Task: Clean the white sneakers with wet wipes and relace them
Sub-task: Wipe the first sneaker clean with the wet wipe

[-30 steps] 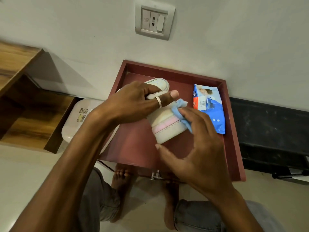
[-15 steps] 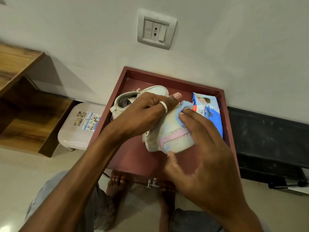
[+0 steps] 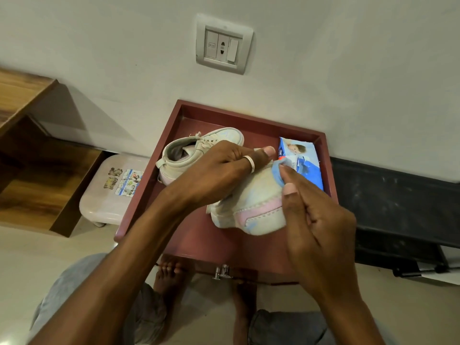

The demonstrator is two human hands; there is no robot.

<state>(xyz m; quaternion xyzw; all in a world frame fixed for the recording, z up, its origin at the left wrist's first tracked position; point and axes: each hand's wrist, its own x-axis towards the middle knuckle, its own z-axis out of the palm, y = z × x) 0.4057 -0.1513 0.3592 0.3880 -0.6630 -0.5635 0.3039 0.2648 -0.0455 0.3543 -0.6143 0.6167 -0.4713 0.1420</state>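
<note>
Well, head cam: red tray (image 3: pixel 174 135) has 2 white shoes and a wipes pack (image 3: pixel 307 160) in it, pack on the R side. My L hand (image 3: pixel 216 175) grips the front sneaker (image 3: pixel 249 207) from on top, mid tray. R hand (image 3: pixel 318 225) pinches a blue wipe (image 3: pixel 276 170), pressed on that shoe just beside the pack. Back sneaker (image 3: pixel 189 150) lies far left, partly hid by my L hand. Pale stool (image 3: pixel 109 197) sits left of the tray, wall socket (image 3: pixel 224 44) above.

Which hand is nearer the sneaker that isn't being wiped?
Left. The left hand partly hides the spare sneaker; the right hand is farther right, beyond the held sneaker.
</note>
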